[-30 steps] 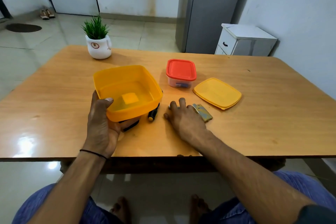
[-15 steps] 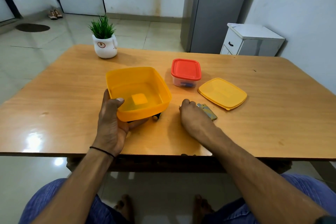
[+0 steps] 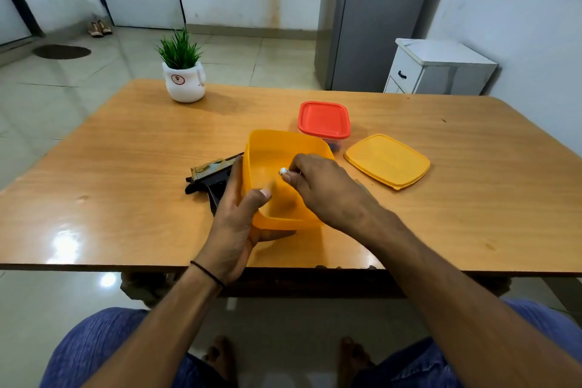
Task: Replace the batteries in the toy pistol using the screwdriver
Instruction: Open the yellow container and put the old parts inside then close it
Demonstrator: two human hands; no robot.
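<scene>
Fingers (image 3: 289,179) of R hand (image 3: 321,187): pinched together on small white item (image 3: 283,171), held over yellow tub (image 3: 283,145). L hand (image 3: 233,230): tub's near-L corner gripped, thumb inside rim. Toy pistol (image 3: 211,176): laid on surface (image 3: 126,151) just L of tub, partly hidden by it. Red-lidded box (image 3: 324,120): behind tub. Yellow lid (image 3: 387,161): R of tub.

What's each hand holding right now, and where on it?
Left hand grips the yellow container by its near-left wall, thumb inside. Right hand pinches a small white-tipped item above the container; too small to identify.
</scene>
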